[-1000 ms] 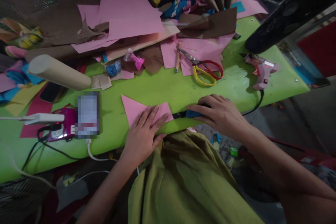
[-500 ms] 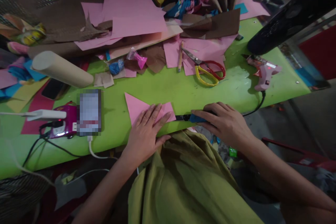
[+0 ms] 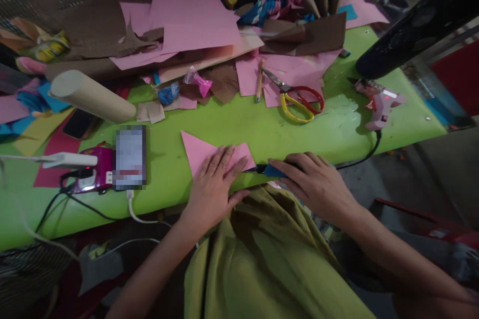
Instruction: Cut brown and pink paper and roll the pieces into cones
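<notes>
A folded piece of pink paper (image 3: 194, 152) lies near the front edge of the green table. My left hand (image 3: 213, 182) rests flat on it with the fingers outstretched, pressing it to the tabletop. In my right hand (image 3: 318, 179) is a blue-handled knife (image 3: 274, 171), gripped from above, its dark blade pointing left. The blade meets the paper's right edge, and its tip is hidden by the paper or my left fingers. Whether the blade lies inside the fold or beneath the sheet, I cannot tell.
Scissors (image 3: 297, 102) and a pencil (image 3: 259, 82) lie beyond my hands. A pink glue gun (image 3: 381, 104) with a cord sits at right. To the left are a phone (image 3: 129, 157), a purple power adapter (image 3: 99, 169) and a cardboard tube (image 3: 93, 97). Paper sheets (image 3: 194, 15) pile up behind.
The knife has slid left against the pink paper, so less of its blade shows. My left hand still holds the paper down. The whole view has shifted slightly.
</notes>
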`<state>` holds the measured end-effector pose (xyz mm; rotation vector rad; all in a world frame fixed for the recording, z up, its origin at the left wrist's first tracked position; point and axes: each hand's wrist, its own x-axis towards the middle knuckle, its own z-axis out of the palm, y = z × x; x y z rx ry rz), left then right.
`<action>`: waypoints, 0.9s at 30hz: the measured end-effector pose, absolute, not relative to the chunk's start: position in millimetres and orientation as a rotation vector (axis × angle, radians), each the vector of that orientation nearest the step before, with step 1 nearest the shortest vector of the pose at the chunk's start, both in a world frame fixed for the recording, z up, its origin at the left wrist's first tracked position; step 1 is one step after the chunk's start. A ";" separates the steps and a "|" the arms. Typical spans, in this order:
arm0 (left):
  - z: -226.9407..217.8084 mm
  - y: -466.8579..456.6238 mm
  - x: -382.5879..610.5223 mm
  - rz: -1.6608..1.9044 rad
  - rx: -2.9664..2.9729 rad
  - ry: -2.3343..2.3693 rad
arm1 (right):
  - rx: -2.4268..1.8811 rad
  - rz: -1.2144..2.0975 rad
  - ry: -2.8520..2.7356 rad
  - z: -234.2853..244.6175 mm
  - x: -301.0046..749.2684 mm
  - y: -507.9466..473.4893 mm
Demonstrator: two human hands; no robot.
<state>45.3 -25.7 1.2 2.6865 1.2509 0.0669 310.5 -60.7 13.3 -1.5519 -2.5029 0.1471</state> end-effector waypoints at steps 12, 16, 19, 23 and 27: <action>-0.1 -19.7 67.2 0.076 2.635 1.303 | -1.584 0.087 -2.466 12.9 310.1 -61.2; 7.9 -13.0 53.7 0.143 2.581 1.208 | -1.579 0.100 -2.456 11.4 308.1 -59.8; 13.9 -6.3 37.4 0.141 2.583 1.226 | -1.570 0.099 -2.464 11.4 308.5 -58.6; 11.3 -2.1 27.2 0.060 2.643 1.299 | -1.544 0.077 -2.468 11.7 311.9 -57.7; 6.0 -3.4 29.7 0.006 2.670 1.318 | -1.496 0.140 -2.465 12.0 313.4 -59.5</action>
